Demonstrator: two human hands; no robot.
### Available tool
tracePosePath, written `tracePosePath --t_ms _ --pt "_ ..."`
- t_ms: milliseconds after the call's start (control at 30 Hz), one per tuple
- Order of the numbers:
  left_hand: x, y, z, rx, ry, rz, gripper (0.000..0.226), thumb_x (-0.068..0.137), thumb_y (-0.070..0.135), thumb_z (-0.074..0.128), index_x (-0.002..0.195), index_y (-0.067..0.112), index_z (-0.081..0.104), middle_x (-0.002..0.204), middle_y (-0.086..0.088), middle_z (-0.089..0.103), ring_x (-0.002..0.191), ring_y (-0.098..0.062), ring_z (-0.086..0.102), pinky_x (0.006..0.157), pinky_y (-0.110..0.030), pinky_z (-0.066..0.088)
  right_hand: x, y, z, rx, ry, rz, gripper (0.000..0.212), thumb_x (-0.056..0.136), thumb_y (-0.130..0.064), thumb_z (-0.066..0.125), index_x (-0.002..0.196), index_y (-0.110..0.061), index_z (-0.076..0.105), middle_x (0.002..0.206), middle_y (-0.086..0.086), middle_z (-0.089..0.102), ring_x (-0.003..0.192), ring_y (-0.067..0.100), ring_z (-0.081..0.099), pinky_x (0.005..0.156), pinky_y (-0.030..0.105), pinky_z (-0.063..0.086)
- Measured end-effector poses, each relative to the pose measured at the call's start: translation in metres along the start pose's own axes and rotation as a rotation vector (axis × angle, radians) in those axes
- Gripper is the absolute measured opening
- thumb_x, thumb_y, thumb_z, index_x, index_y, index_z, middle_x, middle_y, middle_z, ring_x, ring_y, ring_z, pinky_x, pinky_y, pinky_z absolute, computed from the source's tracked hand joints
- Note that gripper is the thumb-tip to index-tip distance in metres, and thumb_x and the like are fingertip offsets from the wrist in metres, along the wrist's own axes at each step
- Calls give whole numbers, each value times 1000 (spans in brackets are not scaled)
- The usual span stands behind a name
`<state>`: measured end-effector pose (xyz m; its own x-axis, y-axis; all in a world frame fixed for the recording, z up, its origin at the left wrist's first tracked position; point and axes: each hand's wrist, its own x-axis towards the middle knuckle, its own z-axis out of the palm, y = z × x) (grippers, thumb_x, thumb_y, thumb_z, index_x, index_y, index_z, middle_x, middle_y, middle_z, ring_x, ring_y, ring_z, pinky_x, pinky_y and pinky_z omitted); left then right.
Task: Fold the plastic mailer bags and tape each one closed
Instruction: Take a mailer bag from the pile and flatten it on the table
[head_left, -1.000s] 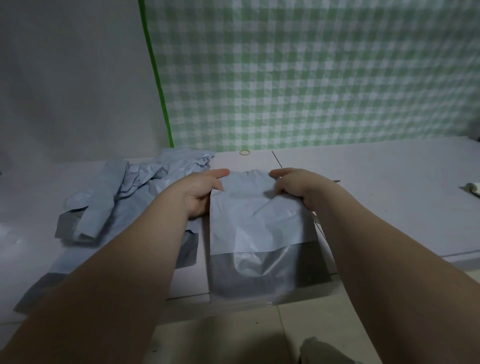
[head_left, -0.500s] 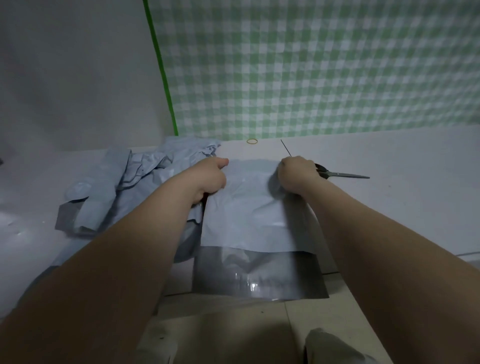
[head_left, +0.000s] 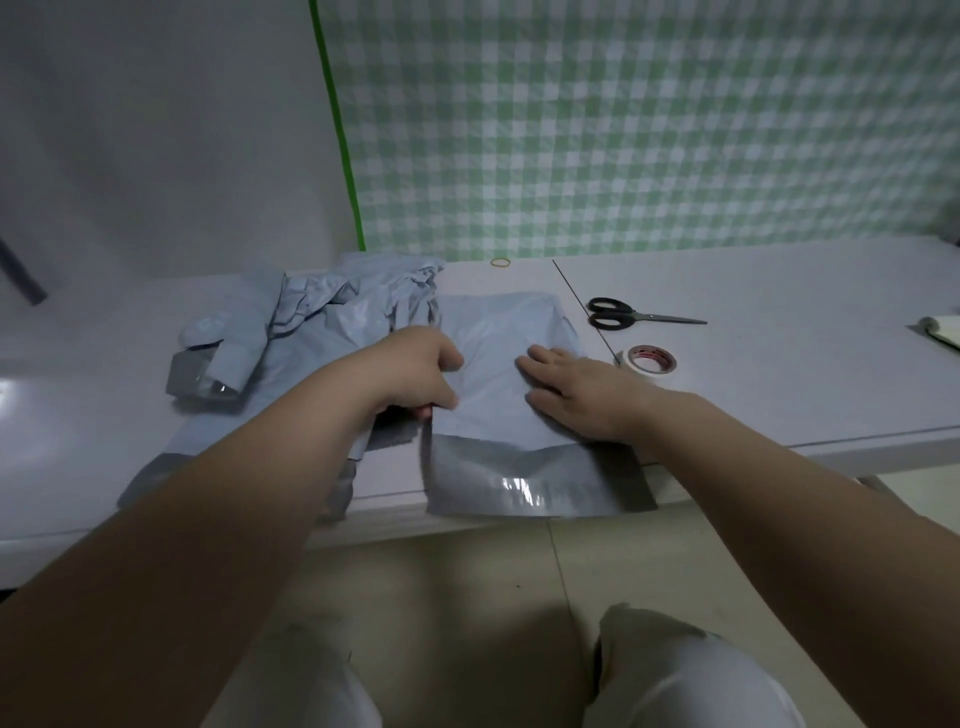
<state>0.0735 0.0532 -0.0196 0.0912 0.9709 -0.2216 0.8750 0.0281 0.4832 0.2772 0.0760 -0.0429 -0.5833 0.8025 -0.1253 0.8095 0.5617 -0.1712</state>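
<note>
Head view | my left hand (head_left: 415, 371) pinches bag (head_left: 498, 332) left edge, mid-frame | my right hand (head_left: 576, 392) lies flat on it, fingers straight, together

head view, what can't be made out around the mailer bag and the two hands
Head view only:
- The left hand curls over the mailer bag at its left edge, hiding its own fingertips and the edge beneath.
- The flat right hand covers the bag surface under it.
- Pile of bags: count unclear because they are crumpled and overlapping, and the left forearm hides the near part.
- Tape roll: print too small.
- Pale object: cut off by the right frame edge.
</note>
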Motion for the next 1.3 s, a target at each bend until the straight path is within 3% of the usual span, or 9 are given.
tracePosePath --t_ms 67,167,300,433,667,833,1033,1233,1300 --pt "-1 9 -4 285 43 2 17 80 7 65 88 20 57 88 -9 56 70 -18 59 73 -26 48 -1 2 -1 -38 -8 21 40 101 -32 35 132 -9 41 138 9 39 131 29 36 104 44 33" --pt "8 24 7 337 307 125 30 90 13 53 117 22 63 127 -9 60 113 -23 55 97 -30 40 5 -2 0 -45 61 29 41 100 -34 35 129 -7 41 137 9 40 128 28 39 101 43 35" --pt "5 26 35 292 5 286 55 102 30 33 152 18 14 160 -8 10 147 -23 12 118 -33 13 1 -9 10 -14 43 -30 57 103 -35 28 152 -10 14 159 6 11 145 23 14 116 35 17" --pt "-5 1 41 425 -140 198 58 101 47 16 151 28 -7 158 6 -17 146 -16 -13 119 -40 -7 -20 -5 9 -25 47 -7 52 104 -30 27 150 -7 18 158 8 16 145 21 14 115 30 12" --pt "-30 -13 40 520 -128 233 57 100 49 14 150 33 -9 158 9 -16 146 -13 -11 117 -44 -12 -40 3 13 -22 71 -46 49 102 -33 30 144 -8 29 150 7 29 138 22 26 111 35 22" --pt "-47 -18 42 407 -24 360 62 99 48 31 152 25 8 160 5 1 147 -9 2 117 -26 1 -63 -4 12 38 47 -39 76 90 -59 41 149 -16 22 155 -3 20 140 15 21 112 27 15" --pt "-68 -21 48 528 -88 412 115 72 65 66 152 22 -5 158 9 -11 146 -8 -6 112 -19 -3 -79 -3 22 -128 33 -123 120 67 -64 71 152 -14 3 159 0 6 146 13 5 114 22 3" --pt "-66 -22 53 427 10 434 66 97 47 38 152 26 8 160 8 0 146 -6 1 112 -17 0 -83 2 27 -108 116 -105 84 88 -55 52 152 -20 11 160 -4 9 146 15 13 116 29 18" --pt "-65 -23 52 411 21 434 60 98 47 33 151 28 11 159 10 3 146 -5 5 115 -18 3 -86 2 28 -137 102 -93 93 82 -63 54 152 -21 9 160 -5 7 146 15 13 116 31 21"
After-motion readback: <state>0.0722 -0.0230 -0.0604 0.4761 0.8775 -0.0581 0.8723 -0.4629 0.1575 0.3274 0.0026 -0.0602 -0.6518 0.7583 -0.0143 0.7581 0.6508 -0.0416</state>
